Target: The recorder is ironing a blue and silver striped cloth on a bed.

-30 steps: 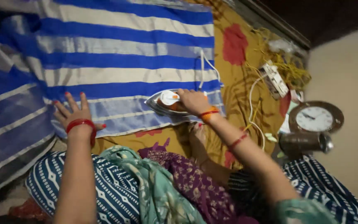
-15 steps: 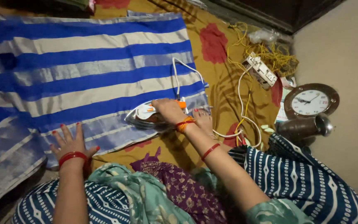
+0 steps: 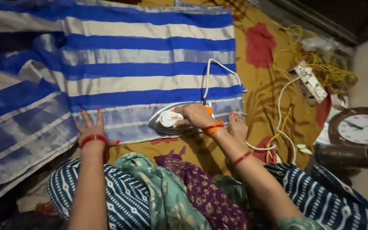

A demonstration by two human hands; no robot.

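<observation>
A blue, white and silver striped cloth (image 3: 107, 68) lies spread over a mustard floral sheet (image 3: 260, 76). My right hand (image 3: 194, 116) grips the handle of a white and orange clothes iron (image 3: 167, 121), which rests flat on the cloth's near edge with its tip pointing left. My left hand (image 3: 91, 127), fingers spread and a red bangle on the wrist, presses flat on the cloth's near edge, to the left of the iron. The iron's white cord (image 3: 218, 68) loops up over the cloth.
A white power strip (image 3: 311, 83) with yellow and white cables lies at the right. A round wall clock (image 3: 358, 127) and a dark metal cup (image 3: 350, 156) sit at the far right. My foot (image 3: 237, 126) rests beside the iron. Patterned fabrics cover my lap.
The iron has slid left along the cloth's near edge with my right hand. My left hand has shifted left and stays flat on the cloth. The view has panned slightly.
</observation>
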